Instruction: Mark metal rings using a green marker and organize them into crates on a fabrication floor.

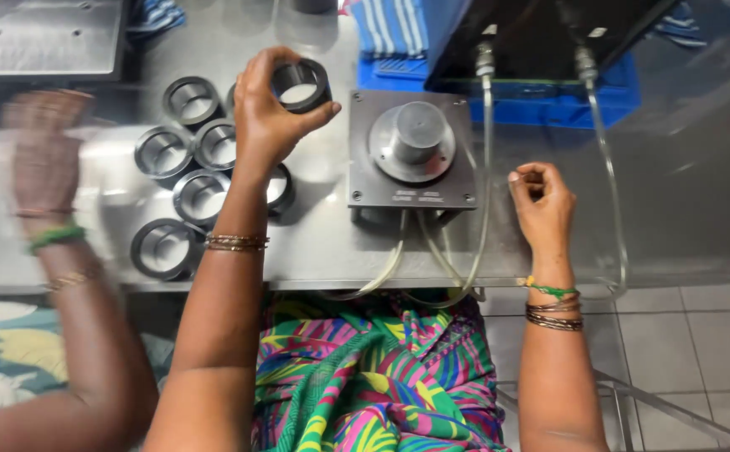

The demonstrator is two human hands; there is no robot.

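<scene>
Left hand (269, 109) gripping metal ring (301, 84), right hand (541, 205) fisted empty on table (683, 218)

- One head-worn camera is looking steeply down, facing forward across the worktop (323, 251).
- It is sitting close, taking in both forearms and lap.

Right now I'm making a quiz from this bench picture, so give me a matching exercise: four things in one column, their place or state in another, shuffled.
Things:
1. left hand
2. right hand
3. round metal post
4. blurred hand of another person

Places or states:
A. upright on the square grey plate
B. closed, resting on the table
C. far left, in motion
D. holding a dark metal ring

Pairs: 1-D, 2-B, 3-A, 4-C
</scene>
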